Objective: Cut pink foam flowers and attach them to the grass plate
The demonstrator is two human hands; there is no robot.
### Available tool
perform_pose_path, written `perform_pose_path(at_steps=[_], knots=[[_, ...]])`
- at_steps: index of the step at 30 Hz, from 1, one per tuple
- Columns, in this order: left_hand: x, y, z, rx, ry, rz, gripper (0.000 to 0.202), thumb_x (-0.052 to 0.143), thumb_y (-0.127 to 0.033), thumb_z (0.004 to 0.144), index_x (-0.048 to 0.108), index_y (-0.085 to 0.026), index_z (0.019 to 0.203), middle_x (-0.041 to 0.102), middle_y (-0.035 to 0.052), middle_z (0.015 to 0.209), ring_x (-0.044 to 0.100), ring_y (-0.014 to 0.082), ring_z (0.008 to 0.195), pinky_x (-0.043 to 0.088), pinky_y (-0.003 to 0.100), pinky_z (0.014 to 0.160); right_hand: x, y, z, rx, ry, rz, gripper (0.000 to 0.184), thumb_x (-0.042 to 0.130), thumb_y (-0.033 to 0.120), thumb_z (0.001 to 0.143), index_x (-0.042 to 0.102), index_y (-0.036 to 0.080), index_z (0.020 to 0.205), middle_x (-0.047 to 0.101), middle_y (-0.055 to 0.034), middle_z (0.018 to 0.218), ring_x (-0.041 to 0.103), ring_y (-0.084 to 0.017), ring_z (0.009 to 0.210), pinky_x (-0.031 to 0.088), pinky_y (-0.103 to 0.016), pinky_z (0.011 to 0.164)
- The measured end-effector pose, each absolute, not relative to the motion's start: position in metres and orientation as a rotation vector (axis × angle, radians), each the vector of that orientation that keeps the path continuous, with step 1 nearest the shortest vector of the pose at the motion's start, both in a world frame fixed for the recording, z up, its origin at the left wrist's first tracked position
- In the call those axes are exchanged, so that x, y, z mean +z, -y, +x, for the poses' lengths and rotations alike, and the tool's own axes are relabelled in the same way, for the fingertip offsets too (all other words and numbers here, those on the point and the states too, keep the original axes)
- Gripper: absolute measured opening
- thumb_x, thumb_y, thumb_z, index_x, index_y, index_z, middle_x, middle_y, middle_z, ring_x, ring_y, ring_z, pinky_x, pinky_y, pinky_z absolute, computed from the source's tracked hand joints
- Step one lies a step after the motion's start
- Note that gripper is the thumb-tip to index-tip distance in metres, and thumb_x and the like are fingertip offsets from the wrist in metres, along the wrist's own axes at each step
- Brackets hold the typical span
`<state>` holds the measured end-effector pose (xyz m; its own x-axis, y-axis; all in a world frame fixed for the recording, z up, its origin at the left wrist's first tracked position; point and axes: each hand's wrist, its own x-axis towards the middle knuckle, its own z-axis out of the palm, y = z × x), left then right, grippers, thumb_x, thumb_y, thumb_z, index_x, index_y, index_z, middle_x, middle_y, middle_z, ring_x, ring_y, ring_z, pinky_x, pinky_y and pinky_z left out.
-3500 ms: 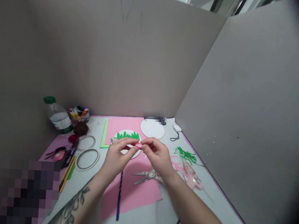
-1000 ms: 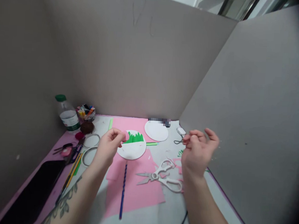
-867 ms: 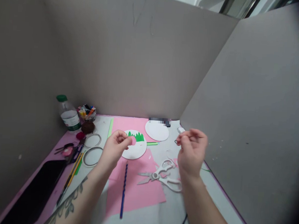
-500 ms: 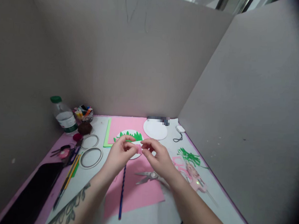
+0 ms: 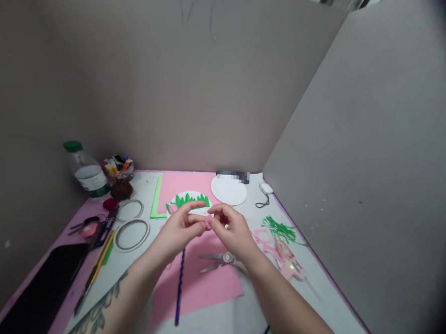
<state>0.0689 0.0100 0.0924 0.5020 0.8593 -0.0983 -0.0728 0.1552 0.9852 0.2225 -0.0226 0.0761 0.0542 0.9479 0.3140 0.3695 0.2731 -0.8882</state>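
Observation:
My left hand (image 5: 177,229) and my right hand (image 5: 231,230) meet above the table, fingertips pinched together on a small pink paper piece (image 5: 208,220). Just behind them lies a white paper plate (image 5: 185,203) with green paper grass glued along its top. Under my hands a pink paper sheet (image 5: 204,282) lies flat, with a blue twisted pencil (image 5: 180,285) on its left side. Scissors (image 5: 219,260) rest on the sheet beneath my right wrist.
A second white plate (image 5: 228,190) sits at the back. Green paper scraps (image 5: 281,230) and a pink glue gun (image 5: 289,259) lie right. Two rings (image 5: 131,234), pencils, small scissors (image 5: 91,227), a water bottle (image 5: 86,174), a cup of markers (image 5: 117,168) and a black tablet (image 5: 45,289) are left. Grey partition walls enclose the desk.
My right hand has come back from the right side of the desk to meet my left hand at the centre. Both now pinch the pink piece.

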Motion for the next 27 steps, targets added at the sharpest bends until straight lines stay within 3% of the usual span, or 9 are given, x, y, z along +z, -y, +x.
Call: perform_pose_path(at_steps=[5,13,17,23,27], knots=[[0.0886,-0.0107,0.0698,0.815,-0.845,1.262,0.052,0.068,-0.023,0.069,0.046,-0.015,0.115,0.068,0.0017,0.071,0.060,0.0137,0.068,0.045,0.028,0.069,0.0797,0.0231,0.2226,0.806,1.463,-1.280,0.010,0.055,0.020,0.080,0.060,0.019,0.087,0.053,0.0037,0.063,0.049,-0.012,0.057,0.038,-0.023,0.054],[0.0919,-0.0103,0.0698,0.835,-0.908,1.327,0.045,0.062,-0.026,0.070,0.050,-0.015,0.112,0.062,-0.0027,0.063,0.055,0.0123,0.061,0.041,0.024,0.061,0.0826,0.0218,0.2276,0.759,1.451,-1.257,0.009,0.055,0.019,0.078,0.062,0.019,0.084,0.061,-0.0006,0.075,0.055,-0.014,0.067,0.043,-0.025,0.062],[0.0932,-0.0094,0.0699,0.806,-0.941,1.386,0.037,0.060,-0.024,0.070,0.055,-0.015,0.105,0.060,-0.0036,0.060,0.053,0.0119,0.056,0.039,0.024,0.058,0.0817,0.0221,0.2251,0.735,1.511,-1.300,0.006,0.055,0.017,0.076,0.059,0.019,0.072,0.059,0.0007,0.070,0.053,-0.014,0.065,0.041,-0.025,0.060],[0.0941,-0.0093,0.0675,0.722,-0.917,1.309,0.030,0.058,-0.039,0.077,0.061,-0.016,0.096,0.066,0.0051,0.083,0.063,0.0184,0.080,0.047,0.027,0.065,0.0822,0.0199,0.2265,0.970,1.355,-1.209,0.008,0.055,0.023,0.078,0.055,0.019,0.072,0.060,0.0012,0.067,0.055,-0.013,0.064,0.042,-0.025,0.060],[0.0914,-0.0093,0.0667,0.634,-0.801,1.319,0.025,0.064,-0.038,0.076,0.061,-0.017,0.088,0.067,0.0068,0.089,0.063,0.0179,0.084,0.047,0.027,0.068,0.0832,0.0192,0.2283,1.036,1.323,-1.107,0.008,0.057,0.026,0.078,0.054,0.020,0.073,0.057,0.0023,0.065,0.057,-0.013,0.062,0.046,-0.026,0.061]])
